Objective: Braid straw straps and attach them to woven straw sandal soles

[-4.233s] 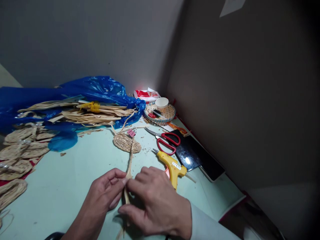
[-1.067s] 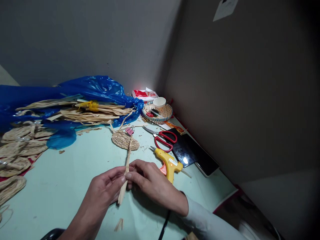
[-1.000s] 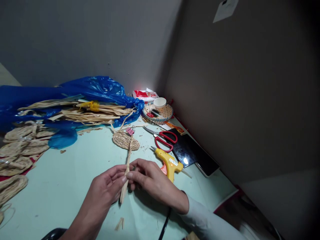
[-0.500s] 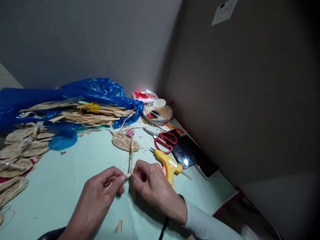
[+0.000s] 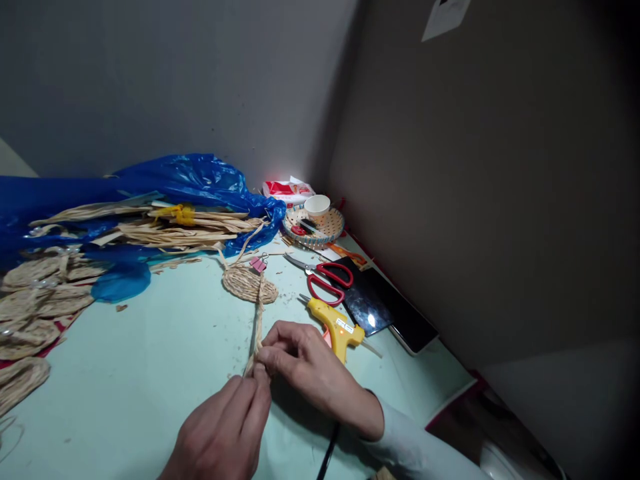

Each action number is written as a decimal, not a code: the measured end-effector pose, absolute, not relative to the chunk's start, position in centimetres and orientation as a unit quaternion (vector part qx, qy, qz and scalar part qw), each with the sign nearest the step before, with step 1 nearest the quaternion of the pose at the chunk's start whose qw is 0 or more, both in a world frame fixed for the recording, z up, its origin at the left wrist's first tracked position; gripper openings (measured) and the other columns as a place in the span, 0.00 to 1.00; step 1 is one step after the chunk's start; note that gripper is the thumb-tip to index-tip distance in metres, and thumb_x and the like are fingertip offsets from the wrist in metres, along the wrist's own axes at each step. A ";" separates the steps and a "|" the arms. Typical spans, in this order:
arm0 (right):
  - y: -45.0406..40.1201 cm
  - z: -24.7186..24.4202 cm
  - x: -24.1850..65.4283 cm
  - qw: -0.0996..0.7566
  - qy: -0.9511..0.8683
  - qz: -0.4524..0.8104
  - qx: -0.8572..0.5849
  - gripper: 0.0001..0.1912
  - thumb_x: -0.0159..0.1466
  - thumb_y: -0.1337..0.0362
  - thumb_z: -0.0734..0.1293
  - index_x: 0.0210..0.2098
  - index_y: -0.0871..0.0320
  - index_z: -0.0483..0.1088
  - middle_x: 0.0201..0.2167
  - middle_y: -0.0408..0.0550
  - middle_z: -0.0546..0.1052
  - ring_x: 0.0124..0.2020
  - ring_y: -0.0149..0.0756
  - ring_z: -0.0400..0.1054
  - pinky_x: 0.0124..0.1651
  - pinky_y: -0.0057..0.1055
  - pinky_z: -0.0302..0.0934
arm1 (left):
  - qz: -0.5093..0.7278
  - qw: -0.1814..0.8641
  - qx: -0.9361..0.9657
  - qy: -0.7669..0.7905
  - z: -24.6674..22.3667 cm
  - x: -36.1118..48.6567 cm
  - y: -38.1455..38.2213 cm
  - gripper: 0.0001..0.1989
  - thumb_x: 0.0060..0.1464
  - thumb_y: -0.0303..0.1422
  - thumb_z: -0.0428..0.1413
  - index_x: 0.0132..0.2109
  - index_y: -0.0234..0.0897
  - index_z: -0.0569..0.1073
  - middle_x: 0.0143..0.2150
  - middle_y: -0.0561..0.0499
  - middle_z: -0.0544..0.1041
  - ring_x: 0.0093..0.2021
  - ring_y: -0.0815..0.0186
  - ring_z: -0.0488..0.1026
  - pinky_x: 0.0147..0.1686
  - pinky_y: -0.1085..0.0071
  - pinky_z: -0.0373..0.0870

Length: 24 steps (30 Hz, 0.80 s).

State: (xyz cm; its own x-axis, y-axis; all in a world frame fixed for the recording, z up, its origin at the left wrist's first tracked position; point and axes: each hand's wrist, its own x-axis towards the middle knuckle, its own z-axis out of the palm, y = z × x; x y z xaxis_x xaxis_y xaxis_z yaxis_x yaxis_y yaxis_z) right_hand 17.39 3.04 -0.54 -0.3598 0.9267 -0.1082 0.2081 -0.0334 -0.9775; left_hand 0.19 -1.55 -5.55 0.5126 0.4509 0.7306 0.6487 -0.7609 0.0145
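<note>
A braided cord of straw-coloured fibre runs toward me from a small woven oval piece. A pink binder clip grips that oval's upper edge. My left hand, knuckles up, pinches the fibre strands at the cord's near end. Just above it, my right hand is closed on the same braid between thumb and forefinger. The two hands meet there, and their fingers hide the strand ends. Right of my right hand lies a yellow glue gun, with red-handled scissors behind it.
Loose fibre bundles lie on a blue plastic bag at the back left. Several woven soles are piled at the left. A basket with a white bowl stands by the wall. A black tablet-like slab lies right.
My left hand has swung in toward the right and turned knuckles up, bringing its strand against the braid. My right hand stays at the cord. The view has shifted slightly.
</note>
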 end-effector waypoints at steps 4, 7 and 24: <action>3.2 -1.1 17.4 0.332 -0.582 0.589 -0.451 0.09 0.61 0.59 0.67 0.30 0.57 0.65 0.25 0.45 0.73 0.26 0.34 0.66 0.30 0.27 0.57 | -0.360 0.049 -0.870 -0.332 -3.3 -0.1 -1.7 0.10 0.65 0.27 0.53 0.51 0.30 0.74 0.36 0.44 0.83 0.35 0.62 0.78 0.40 0.70 0.74; 3.3 -1.1 17.4 0.328 -0.570 0.619 -0.430 0.15 0.61 0.51 0.66 0.31 0.55 0.62 0.23 0.43 0.72 0.25 0.34 0.66 0.30 0.28 0.59 | -0.398 -0.255 -0.744 -0.471 -1.5 -0.4 -0.7 0.11 0.67 0.34 0.50 0.41 0.41 0.77 0.36 0.51 0.79 0.37 0.67 0.76 0.40 0.74 0.70; 1.5 0.0 17.5 0.272 -0.759 0.291 -0.515 0.09 0.67 0.68 0.62 0.29 0.57 0.66 0.21 0.40 0.70 0.22 0.30 0.60 0.28 0.29 0.45 | -0.312 -0.543 -0.520 -0.582 -0.4 0.7 2.1 0.18 0.46 0.46 0.63 0.22 0.39 0.71 0.20 0.56 0.68 0.24 0.67 0.63 0.27 0.73 0.59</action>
State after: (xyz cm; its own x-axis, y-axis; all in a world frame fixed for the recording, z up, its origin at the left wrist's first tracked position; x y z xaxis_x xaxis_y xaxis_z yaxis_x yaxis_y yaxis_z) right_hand 17.48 1.55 0.05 -0.3220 0.9398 0.1147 0.6231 0.3016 -0.7217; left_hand 0.74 2.07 -0.39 0.1290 0.9427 -0.3077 0.2661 0.2660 0.9265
